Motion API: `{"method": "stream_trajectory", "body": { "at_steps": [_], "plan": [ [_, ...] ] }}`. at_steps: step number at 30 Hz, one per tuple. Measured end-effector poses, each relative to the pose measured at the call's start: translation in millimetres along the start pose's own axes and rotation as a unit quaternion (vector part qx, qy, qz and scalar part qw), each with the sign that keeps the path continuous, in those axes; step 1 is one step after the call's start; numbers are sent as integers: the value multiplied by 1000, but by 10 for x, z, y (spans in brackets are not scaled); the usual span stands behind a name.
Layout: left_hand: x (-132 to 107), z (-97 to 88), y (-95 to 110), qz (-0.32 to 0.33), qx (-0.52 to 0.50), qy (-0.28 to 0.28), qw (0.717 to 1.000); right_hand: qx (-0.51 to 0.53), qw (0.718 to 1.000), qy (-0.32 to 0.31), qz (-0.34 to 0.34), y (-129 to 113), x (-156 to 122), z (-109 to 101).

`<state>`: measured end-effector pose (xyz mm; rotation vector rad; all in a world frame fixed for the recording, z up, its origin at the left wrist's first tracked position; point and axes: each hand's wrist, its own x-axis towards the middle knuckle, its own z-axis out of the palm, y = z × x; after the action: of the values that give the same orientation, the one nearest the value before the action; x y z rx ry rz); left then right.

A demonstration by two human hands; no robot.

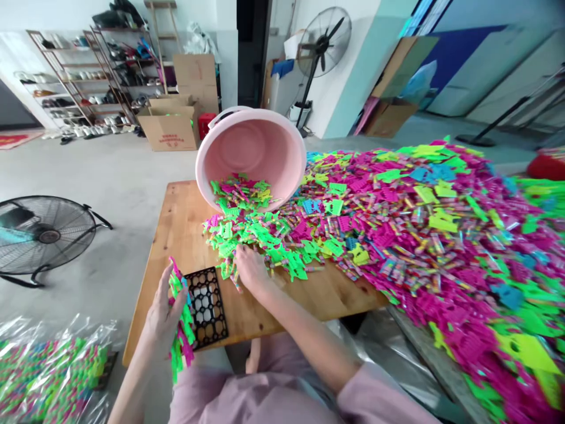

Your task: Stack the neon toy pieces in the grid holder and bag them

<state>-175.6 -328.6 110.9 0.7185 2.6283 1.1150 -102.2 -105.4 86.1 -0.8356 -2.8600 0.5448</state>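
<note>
My left hand [162, 312] is closed round a stack of green and pink plastic pieces [182, 330], held upright near the front left corner of the wooden table [185, 218]. Beside it lies a black grid tray [206, 306]. My right hand [249, 268] rests palm down on the loose green pieces [260, 235], its fingers curled into the pile at the tray's far right corner. A pink bucket [251, 150] lies tipped on its side behind, spilling pieces onto the table.
A huge heap of pink, green, yellow and blue pieces [441, 235] covers the right side. A clear bag of pieces [48, 365] sits lower left. A floor fan [39, 235] stands left. Cardboard boxes [170, 126], shelves and a standing fan [324, 41] are behind.
</note>
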Motion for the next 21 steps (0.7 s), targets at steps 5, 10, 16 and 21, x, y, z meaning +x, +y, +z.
{"method": "stream_trajectory", "body": {
  "at_steps": [5, 10, 16, 21],
  "plan": [
    [90, -184, 174, 57, 64, 114, 990, 210, 966, 123, -86, -261, -198, -22],
    [198, -273, 523, 60, 10, 51, 997, 365, 921, 75, -117, -533, -421, -234],
    [256, -274, 471, 88, 52, 68, 992, 419, 883, -120, -173, -401, -180, -210],
    [232, -242, 142, 116, 30, 79, 990, 439, 891, -92, -63, -503, -1, 339]
  ]
}}
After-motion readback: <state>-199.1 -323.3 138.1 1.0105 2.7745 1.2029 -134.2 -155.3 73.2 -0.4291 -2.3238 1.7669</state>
